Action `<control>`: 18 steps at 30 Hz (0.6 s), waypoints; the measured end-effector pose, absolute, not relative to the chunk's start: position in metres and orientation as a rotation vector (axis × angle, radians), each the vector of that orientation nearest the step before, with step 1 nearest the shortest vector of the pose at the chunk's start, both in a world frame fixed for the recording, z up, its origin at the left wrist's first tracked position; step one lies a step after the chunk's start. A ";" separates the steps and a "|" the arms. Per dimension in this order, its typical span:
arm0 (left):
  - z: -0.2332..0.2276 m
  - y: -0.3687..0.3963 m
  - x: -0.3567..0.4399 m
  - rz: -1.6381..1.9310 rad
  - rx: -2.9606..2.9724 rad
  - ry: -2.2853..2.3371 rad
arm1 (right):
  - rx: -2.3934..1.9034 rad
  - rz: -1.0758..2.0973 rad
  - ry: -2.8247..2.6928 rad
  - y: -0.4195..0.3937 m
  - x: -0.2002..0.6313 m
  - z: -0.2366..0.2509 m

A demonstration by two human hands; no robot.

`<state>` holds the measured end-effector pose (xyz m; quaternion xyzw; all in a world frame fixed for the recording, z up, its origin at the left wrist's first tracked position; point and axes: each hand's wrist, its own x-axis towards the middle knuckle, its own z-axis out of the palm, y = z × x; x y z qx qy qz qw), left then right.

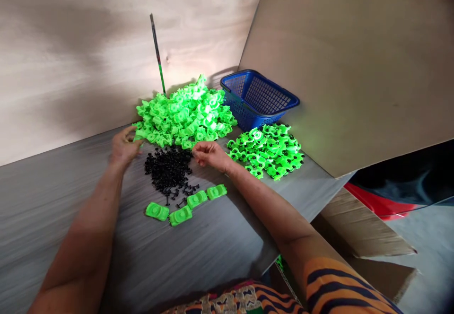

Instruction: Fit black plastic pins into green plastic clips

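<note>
- Landmark: the heap of small black pins (168,167), lying loose on the grey counter (53,196). All places below are given from this heap.
- The left hand (122,147) is resting at the heap's left, fingers curled and partly closed against the near-left edge of the big pile of green plastic pieces (184,113). It is touching that pile; whether it is actually gripping a piece, cannot tell.
- The right hand (210,154) is hovering at the heap's right edge, thumb and fingertips pinched together low over the pins. Something small may be sitting between them, but it is too small to confirm.
- The big green pile is sitting just behind the heap, touching the back wall, so both stocks are lying within one short reach.
- Four green pieces (186,206) are lying flat in a staggered row just in front of the heap, faces up, apparently laid out for easy access from above.
- A second, flatter pile of green pieces with black parts showing (267,151) is sitting to the heap's right, kept apart from the plain pile.
- The blue mesh basket (260,97) is standing behind and right of the heap; nothing is showing inside it.
- A thin stick (157,54) is leaning upright behind the big pile.
</note>
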<state>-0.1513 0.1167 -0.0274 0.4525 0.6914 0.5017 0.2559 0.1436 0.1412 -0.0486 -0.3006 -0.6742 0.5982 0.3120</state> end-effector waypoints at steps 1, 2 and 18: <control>-0.021 0.114 -0.140 1.421 1.120 1.692 | -0.776 1.665 -1.694 0.142 0.144 -0.048; -0.015 0.112 -0.128 1.429 1.051 1.497 | -0.765 1.723 -1.621 0.142 0.145 -0.048; 0.009 0.077 -0.042 1.164 0.943 1.102 | -0.592 1.874 -1.346 0.132 0.141 -0.038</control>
